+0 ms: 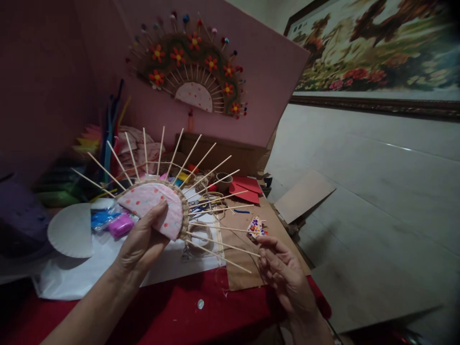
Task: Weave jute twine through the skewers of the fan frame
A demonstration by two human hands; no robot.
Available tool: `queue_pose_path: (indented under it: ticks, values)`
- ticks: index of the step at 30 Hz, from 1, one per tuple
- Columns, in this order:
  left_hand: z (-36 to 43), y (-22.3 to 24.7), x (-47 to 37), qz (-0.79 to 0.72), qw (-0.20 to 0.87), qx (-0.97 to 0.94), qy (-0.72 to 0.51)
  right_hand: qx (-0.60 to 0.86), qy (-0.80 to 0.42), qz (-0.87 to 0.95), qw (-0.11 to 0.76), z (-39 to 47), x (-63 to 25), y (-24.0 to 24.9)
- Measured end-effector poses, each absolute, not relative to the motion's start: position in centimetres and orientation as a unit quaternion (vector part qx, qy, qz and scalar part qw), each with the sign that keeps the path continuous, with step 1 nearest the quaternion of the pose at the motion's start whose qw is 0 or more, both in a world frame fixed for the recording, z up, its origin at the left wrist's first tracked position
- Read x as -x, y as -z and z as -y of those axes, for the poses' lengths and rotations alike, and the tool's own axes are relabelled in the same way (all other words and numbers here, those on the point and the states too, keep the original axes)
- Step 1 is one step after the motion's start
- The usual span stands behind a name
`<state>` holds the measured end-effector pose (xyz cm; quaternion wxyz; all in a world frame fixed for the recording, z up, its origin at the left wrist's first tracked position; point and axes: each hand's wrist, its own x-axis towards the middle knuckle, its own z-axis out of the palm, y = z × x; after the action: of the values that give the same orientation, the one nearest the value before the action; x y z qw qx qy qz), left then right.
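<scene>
My left hand (143,239) grips a half-round woven fan (147,203) by its pink spotted cloth centre, thumb on the front. Thin wooden sticks (207,163) spread out from its curved edge, where twine (184,215) is woven in a narrow band. At the right, my right hand (280,270) is closed, its thumb and forefinger pinched at the tip of one lower stick (226,245). A loose strand of twine loops behind the upper sticks. Just above the right fingertips, a small flower-patterned piece (256,229) lies on the brown board.
A finished fan with orange flowers (194,43) hangs on a pink panel (266,62) behind. On the table lie scissors (197,202), red paper (246,189), a white paper plate (70,230), a bright pink packet (120,225) and brown cardboard (240,278). Red cloth (172,306) covers the front.
</scene>
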<state>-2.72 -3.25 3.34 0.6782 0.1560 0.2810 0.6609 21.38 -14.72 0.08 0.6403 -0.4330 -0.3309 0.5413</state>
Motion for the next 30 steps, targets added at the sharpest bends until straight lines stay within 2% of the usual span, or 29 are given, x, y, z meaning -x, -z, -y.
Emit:
queue_pose_path:
  ticks: [7, 15, 25, 30]
  values:
    - [3.2, -3.2, 2.6, -0.271, 0.68, -0.149, -0.665, 0.412, -0.487, 0.323, 0.699, 14.8, -20.7, -1.3]
    - [3.2, -3.2, 2.6, -0.28, 0.677, -0.141, -0.666, 0.408, -0.478, 0.38, 0.679, 15.1, -20.5, -1.0]
    - [3.1, -3.4, 2.6, -0.277, 0.674, -0.136, -0.671, 0.432, -0.5, 0.356, 0.661, 14.4, -20.4, 0.8]
    - [3.1, -3.3, 2.7, -0.273, 0.679, -0.134, -0.668, 0.425, -0.467, 0.337, 0.698, 14.0, -20.5, 0.3]
